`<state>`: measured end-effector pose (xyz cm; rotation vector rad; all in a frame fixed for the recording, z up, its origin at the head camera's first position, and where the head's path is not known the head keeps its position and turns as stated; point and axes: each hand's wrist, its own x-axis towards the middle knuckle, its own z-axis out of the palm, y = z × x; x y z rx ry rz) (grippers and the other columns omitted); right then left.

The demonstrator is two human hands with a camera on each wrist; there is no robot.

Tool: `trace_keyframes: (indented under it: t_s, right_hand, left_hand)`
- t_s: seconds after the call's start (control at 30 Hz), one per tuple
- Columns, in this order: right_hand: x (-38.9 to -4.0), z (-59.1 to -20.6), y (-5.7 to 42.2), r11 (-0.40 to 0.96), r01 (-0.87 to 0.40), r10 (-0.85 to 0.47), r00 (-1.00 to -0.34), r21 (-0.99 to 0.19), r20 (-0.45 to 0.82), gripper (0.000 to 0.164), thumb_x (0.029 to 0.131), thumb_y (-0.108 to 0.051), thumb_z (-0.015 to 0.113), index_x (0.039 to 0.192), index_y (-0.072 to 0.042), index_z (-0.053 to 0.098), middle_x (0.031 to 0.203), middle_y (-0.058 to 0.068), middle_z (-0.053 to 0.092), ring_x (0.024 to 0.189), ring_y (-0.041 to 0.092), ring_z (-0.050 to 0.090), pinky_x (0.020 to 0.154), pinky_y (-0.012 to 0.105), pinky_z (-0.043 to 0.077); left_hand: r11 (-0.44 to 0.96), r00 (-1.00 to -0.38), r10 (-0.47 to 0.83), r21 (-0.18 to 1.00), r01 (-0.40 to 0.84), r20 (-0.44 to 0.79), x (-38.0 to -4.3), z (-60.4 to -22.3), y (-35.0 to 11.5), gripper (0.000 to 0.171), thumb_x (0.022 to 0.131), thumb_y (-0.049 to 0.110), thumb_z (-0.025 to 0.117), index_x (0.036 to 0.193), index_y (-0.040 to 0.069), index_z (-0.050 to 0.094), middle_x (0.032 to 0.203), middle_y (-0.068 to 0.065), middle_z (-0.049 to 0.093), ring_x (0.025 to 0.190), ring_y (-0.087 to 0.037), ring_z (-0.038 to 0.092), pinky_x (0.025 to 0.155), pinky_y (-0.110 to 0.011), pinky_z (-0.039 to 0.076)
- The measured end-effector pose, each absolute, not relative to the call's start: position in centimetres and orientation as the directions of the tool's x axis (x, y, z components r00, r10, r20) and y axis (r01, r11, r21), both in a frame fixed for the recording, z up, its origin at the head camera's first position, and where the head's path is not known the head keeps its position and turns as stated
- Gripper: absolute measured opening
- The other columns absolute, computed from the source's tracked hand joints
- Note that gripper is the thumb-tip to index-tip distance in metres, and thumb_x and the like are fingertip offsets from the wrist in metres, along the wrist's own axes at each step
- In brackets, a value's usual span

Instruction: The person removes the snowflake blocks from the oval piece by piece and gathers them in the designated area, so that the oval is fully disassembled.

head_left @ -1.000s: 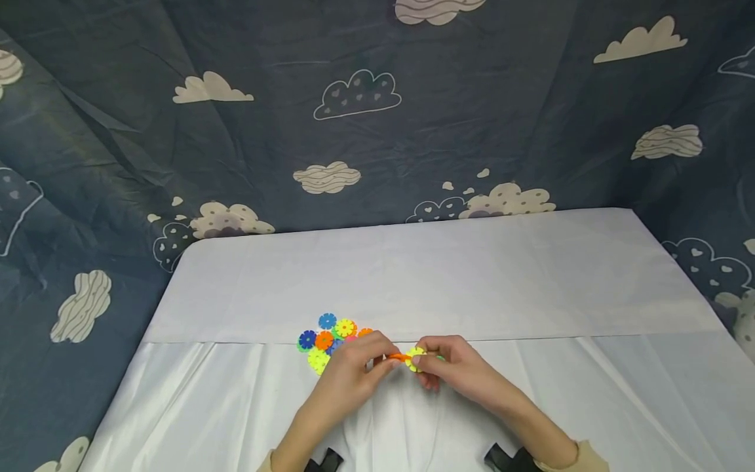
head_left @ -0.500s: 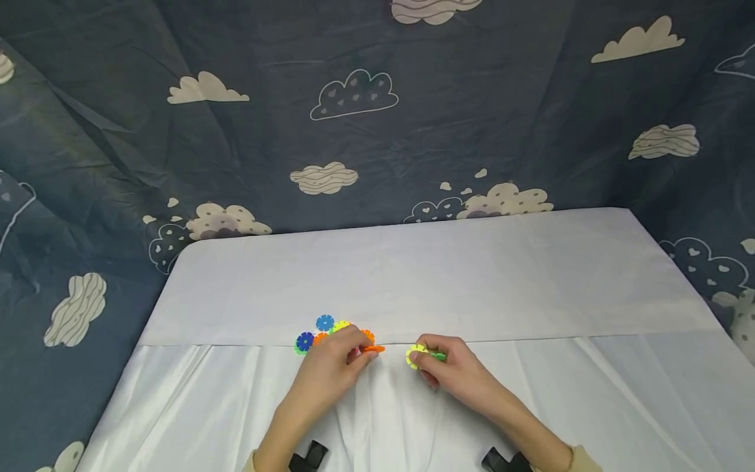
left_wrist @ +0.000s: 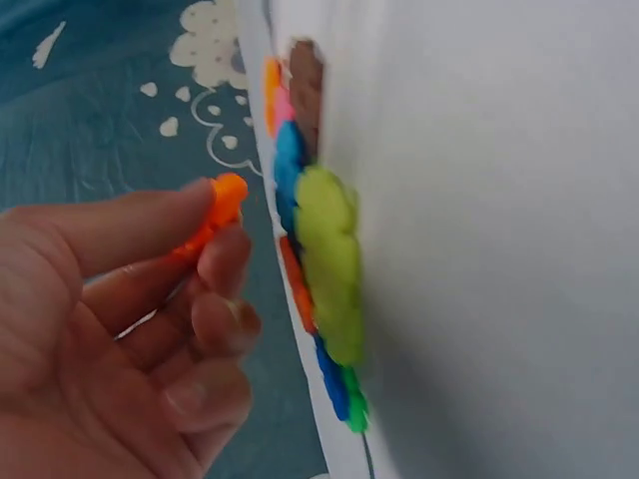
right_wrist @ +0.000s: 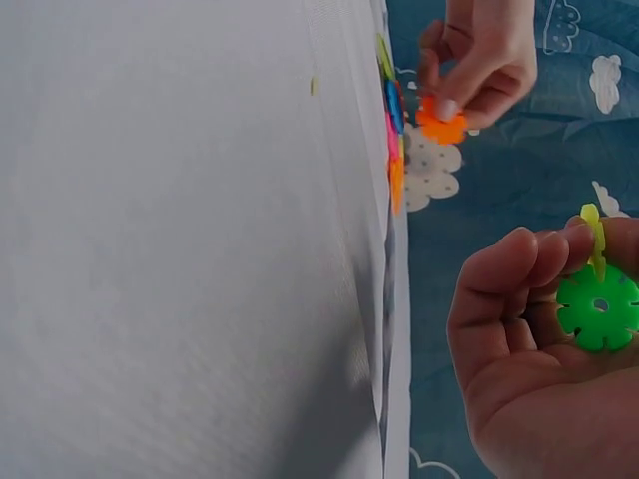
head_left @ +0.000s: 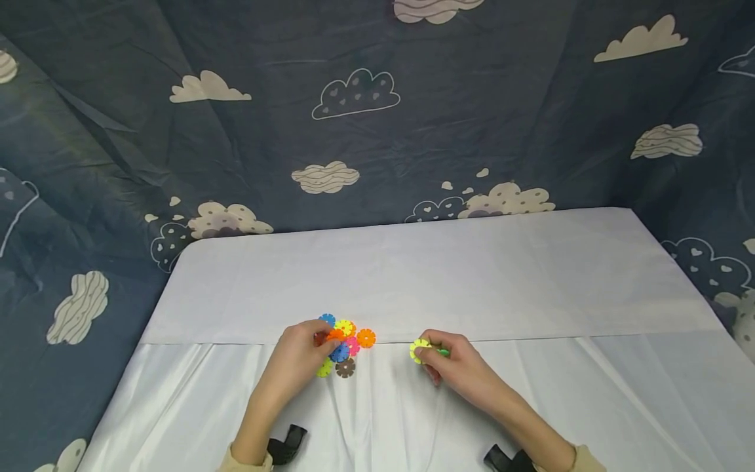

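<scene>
My left hand (head_left: pixel 291 357) pinches an orange notched disc (right_wrist: pixel 442 122) between thumb and fingers, above the left side of a cluster of coloured notched discs. In the right wrist view, my right hand (right_wrist: pixel 559 399) holds a yellow disc (right_wrist: pixel 594 239) seen edge-on, slotted into a green disc (right_wrist: pixel 599 307). From the head view the yellow disc faces up at my right fingertips and most of the green one is hidden. Beneath and beside my left hand lie a brown disc (head_left: pixel 345 368), a pink disc (head_left: pixel 352 346) and another orange disc (head_left: pixel 366 338).
A white cloth covers the table (head_left: pixel 472 282), with a fold line running across it. Several more discs, among them a lime one (left_wrist: pixel 329 264), lie in the cluster. A dark cloud-print curtain (head_left: pixel 366 144) hangs behind. Black straps show at both wrists.
My left hand has drawn away leftward from the right hand, carrying the orange disc from beside the yellow one to over the cluster. My right hand has barely moved.
</scene>
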<state>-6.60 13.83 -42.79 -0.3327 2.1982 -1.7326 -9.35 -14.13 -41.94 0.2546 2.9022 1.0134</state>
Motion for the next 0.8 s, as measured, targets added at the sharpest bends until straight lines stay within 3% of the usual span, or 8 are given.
trace_keyframes:
  t_s: [0.13, 0.37, 0.57, 0.8]
  right_hand:
    - [-6.6, -42.8, 14.0, 0.244, -0.002, -0.38, -0.92, -0.97, -0.094, 0.018, 0.098, -0.013, 0.056, 0.089, 0.001, 0.06, 0.065, 0.012, 0.049, 0.061, 0.03, 0.05, 0.059, 0.031, 0.045]
    - [-6.4, -42.5, 14.0, 0.288, -0.01, -0.38, -0.919, -0.958, -0.105, 0.02, 0.1, -0.025, 0.059, 0.096, -0.006, 0.064, 0.063, 0.001, 0.047, 0.057, 0.013, 0.045, 0.053, 0.025, 0.04]
    - [-6.1, -42.5, 13.6, 0.331, -0.095, -0.399, -0.916, -0.939, -0.048, 0.02, 0.098, -0.031, 0.062, 0.095, -0.011, 0.064, 0.071, -0.003, 0.048, 0.063, 0.01, 0.046, 0.058, 0.025, 0.042]
    - [-5.7, -42.2, 13.3, 0.376, -0.217, -0.447, -0.894, -0.901, 0.029, 0.011, 0.098, -0.027, 0.063, 0.097, -0.017, 0.063, 0.077, -0.009, 0.052, 0.07, 0.011, 0.048, 0.063, 0.024, 0.043]
  left_hand:
    - [0.803, -0.991, 0.114, 0.581, 0.131, 0.066, -9.4, -42.0, -14.3, 0.018, 0.085, 0.012, 0.076, 0.102, 0.008, 0.072, 0.081, 0.004, 0.059, 0.061, -0.011, 0.047, 0.056, -0.028, 0.041]
    - [0.731, -0.971, 0.129, 0.642, 0.23, 0.201, -8.5, -40.8, -13.1, 0.017, 0.086, 0.011, 0.074, 0.103, 0.012, 0.073, 0.087, 0.011, 0.06, 0.063, -0.009, 0.048, 0.056, -0.027, 0.042]
    - [0.543, -0.953, 0.28, 0.799, 0.258, 0.118, -7.5, -40.6, -10.8, 0.01, 0.088, 0.013, 0.074, 0.098, 0.016, 0.074, 0.08, 0.016, 0.06, 0.067, -0.008, 0.052, 0.059, -0.025, 0.045]
    - [0.408, -0.92, 0.386, 0.881, 0.239, 0.07, -6.8, -41.6, -8.8, 0.005, 0.093, 0.025, 0.07, 0.095, 0.022, 0.074, 0.081, 0.014, 0.064, 0.071, -0.012, 0.057, 0.059, -0.026, 0.046]
